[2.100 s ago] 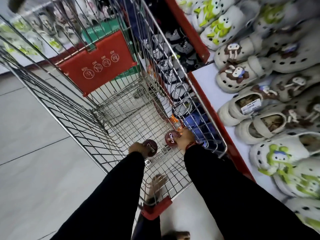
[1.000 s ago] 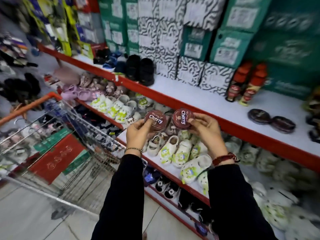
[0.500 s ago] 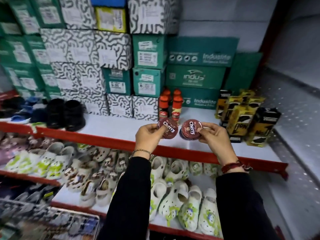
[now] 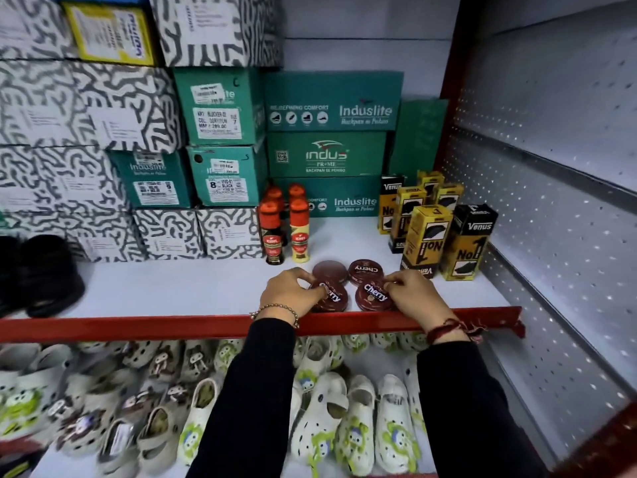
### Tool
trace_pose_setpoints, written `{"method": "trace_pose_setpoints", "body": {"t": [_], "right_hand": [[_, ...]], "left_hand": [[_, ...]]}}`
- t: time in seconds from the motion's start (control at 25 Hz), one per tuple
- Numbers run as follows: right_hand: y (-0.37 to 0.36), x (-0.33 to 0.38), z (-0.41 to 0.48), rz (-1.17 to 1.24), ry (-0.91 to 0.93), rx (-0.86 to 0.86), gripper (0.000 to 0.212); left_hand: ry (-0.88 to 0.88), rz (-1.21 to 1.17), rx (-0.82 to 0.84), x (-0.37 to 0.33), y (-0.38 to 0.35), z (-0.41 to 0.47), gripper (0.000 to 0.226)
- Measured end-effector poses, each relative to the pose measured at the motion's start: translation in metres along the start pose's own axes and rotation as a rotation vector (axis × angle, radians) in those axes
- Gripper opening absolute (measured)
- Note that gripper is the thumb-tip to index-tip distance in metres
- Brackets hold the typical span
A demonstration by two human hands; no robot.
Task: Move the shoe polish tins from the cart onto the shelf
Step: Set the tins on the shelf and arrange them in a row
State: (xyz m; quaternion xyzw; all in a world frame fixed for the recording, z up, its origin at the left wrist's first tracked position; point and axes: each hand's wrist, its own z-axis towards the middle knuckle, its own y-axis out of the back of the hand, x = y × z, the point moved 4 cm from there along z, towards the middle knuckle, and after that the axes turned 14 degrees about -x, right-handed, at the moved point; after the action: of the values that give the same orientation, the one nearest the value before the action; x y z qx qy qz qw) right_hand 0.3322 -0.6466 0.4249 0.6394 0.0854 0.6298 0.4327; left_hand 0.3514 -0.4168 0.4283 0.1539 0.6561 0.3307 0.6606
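Note:
Two round dark-red "Cherry" polish tins lie flat near the front edge of the white shelf (image 4: 172,291). My left hand (image 4: 291,293) grips the left tin (image 4: 332,298), and my right hand (image 4: 415,298) grips the right tin (image 4: 374,296). Both tins rest on the shelf surface under my fingers. Just behind them lie two more matching tins, one plain-lidded (image 4: 330,270) and one labelled (image 4: 365,269). The cart is out of view.
Liquid polish bottles (image 4: 286,232) stand behind the tins. Yellow and black polish boxes (image 4: 437,229) stand at the right, shoe boxes (image 4: 220,139) stacked behind. Black shoes (image 4: 44,274) sit at the far left. A red shelf lip (image 4: 138,327) runs in front; white clogs (image 4: 344,419) fill the shelf below.
Both hands came up from the cart with a tin each, held them upright in front of the shelf, and have now lowered them flat onto the shelf in front of two other tins.

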Motion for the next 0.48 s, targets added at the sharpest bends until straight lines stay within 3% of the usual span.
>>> {"method": "trace_pose_setpoints", "body": {"t": [0.48], "right_hand": [[0.003, 0.0041, -0.0088, 0.074, 0.029, -0.021, 0.034]], "left_hand": [[-0.049, 0.082, 0.057, -0.0041, -0.009, 0.0025, 0.033]]}}
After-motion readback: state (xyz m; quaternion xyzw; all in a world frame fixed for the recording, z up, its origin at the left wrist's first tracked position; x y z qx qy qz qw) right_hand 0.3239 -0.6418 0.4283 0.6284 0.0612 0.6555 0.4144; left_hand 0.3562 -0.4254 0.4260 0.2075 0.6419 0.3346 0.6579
